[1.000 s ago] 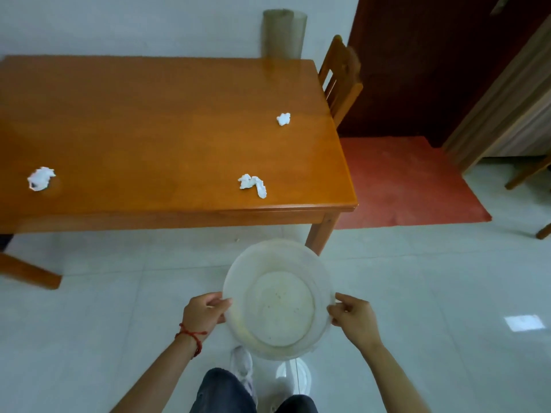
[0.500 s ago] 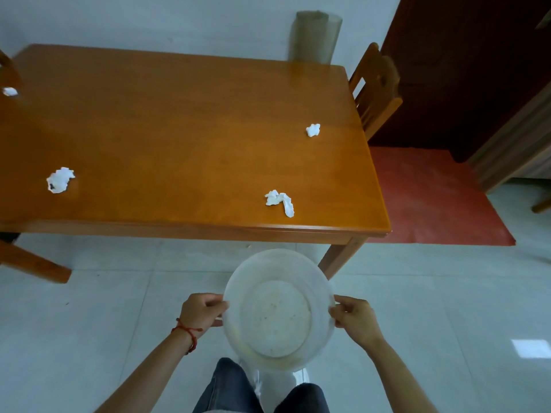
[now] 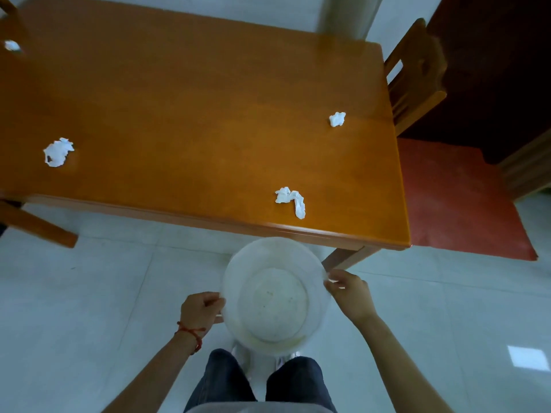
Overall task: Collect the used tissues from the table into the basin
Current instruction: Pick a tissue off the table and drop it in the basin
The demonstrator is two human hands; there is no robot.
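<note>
I hold an empty translucent white basin [image 3: 275, 299] over the floor, just short of the table's near edge. My left hand [image 3: 199, 310] grips its left rim and my right hand [image 3: 348, 292] grips its right rim. On the orange wooden table [image 3: 185, 120] lie several crumpled white tissues: a long one [image 3: 291, 200] near the front edge, a small one [image 3: 337, 118] toward the right side, a bigger one [image 3: 58, 152] at the left, and one [image 3: 12, 45] at the far left corner.
A wooden chair [image 3: 416, 76] stands at the table's right end, beside a red mat [image 3: 459, 201]. Another chair's leg [image 3: 38, 226] shows at the left under the table. A table leg [image 3: 343, 259] stands close behind the basin. The floor is pale tile.
I have stepped closer to the table, so it fills more of the view. The basin has come up near the front edge, and a far-left tissue has come into sight.
</note>
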